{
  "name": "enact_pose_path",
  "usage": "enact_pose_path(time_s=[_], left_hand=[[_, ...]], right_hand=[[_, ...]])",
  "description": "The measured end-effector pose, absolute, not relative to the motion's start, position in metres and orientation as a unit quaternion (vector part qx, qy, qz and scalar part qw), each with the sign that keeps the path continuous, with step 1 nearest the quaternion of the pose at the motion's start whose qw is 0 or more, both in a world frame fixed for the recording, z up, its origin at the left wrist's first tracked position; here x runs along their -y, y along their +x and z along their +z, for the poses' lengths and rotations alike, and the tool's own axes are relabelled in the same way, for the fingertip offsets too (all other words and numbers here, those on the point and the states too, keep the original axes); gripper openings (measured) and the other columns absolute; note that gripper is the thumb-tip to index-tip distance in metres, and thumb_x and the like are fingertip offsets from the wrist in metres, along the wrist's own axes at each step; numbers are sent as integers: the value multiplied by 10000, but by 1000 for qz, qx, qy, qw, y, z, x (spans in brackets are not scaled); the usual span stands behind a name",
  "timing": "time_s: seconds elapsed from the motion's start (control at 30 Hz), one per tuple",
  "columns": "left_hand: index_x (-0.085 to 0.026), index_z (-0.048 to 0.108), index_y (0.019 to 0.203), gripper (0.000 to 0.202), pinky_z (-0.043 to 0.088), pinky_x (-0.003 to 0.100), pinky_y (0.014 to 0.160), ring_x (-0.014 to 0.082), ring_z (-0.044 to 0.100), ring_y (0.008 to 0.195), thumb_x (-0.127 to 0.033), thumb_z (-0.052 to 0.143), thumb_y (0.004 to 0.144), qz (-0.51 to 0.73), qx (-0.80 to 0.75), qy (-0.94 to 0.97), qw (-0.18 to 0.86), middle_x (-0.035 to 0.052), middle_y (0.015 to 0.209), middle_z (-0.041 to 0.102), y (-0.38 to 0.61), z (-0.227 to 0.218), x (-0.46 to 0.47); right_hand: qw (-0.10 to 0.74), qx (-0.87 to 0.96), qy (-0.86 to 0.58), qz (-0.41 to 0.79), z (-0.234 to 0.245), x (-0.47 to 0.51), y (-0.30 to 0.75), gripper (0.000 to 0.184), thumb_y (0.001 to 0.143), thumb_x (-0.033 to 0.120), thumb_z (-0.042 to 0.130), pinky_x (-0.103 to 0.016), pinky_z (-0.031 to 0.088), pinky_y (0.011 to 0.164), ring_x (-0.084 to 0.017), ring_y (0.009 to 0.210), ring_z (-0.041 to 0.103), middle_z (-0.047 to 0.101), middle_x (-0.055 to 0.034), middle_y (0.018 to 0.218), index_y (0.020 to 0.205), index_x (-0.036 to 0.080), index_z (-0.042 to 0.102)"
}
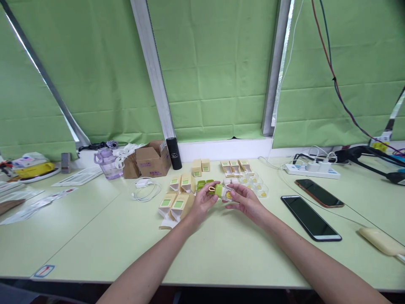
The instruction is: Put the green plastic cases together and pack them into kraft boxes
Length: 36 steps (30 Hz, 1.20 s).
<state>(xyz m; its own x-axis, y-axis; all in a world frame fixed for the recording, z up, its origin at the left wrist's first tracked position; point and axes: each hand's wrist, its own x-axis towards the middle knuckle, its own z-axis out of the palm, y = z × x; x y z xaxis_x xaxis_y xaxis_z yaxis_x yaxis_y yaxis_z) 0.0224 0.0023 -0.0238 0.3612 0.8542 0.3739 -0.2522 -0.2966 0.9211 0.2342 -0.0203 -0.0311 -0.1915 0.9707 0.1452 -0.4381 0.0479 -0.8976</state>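
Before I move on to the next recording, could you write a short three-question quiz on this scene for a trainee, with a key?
1. True or false: the left hand and the right hand both touch the small green-and-clear piece.

2. Which thing stands immediately to the right of the brown cardboard box?
A) the lavender water bottle
B) the black cylindrical bottle
C) the white power strip

3. How many smartphones lie with dark screens facing up on the tabletop?

Key:
1. True.
2. B.
3. Two: one with a white edge and, beyond it, one with an orange-brown edge.
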Motion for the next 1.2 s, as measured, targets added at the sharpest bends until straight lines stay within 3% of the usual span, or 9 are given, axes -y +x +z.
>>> enact_pose_path(time_s=[0.5, 0.77, 1.2], left_hand=[[-214, 715, 1397, 609, 608, 377, 940, 291, 661, 1168, -513, 855, 886, 488, -241, 661, 517, 144, 1321, 659, 24, -17, 7], [-217, 753, 1350, 603, 513, 448, 1103, 336, 645, 1274, -546, 874, 860, 507, -258, 660, 490, 162, 1382, 681, 23, -19, 4], [-220, 725, 1404, 633, 528, 449, 1106, 343, 627, 1332, -530, 866, 871, 523, -287, 633, 493, 162, 1381, 699, 23, -25, -1]], right_hand=[[536, 475, -300, 630, -25, 26, 233, 543, 723, 518, 987, -479, 682, 851, -296, 987, 799, 740, -65, 1171, 1134, 251, 753], [543, 502, -306, 600, -35, 22, 233, 549, 733, 485, 983, -437, 688, 823, -224, 976, 713, 713, -62, 1157, 1171, 248, 752], [546, 512, -290, 596, -43, 16, 231, 514, 706, 444, 997, -505, 642, 943, -247, 950, 764, 733, -61, 1117, 1105, 233, 750]])
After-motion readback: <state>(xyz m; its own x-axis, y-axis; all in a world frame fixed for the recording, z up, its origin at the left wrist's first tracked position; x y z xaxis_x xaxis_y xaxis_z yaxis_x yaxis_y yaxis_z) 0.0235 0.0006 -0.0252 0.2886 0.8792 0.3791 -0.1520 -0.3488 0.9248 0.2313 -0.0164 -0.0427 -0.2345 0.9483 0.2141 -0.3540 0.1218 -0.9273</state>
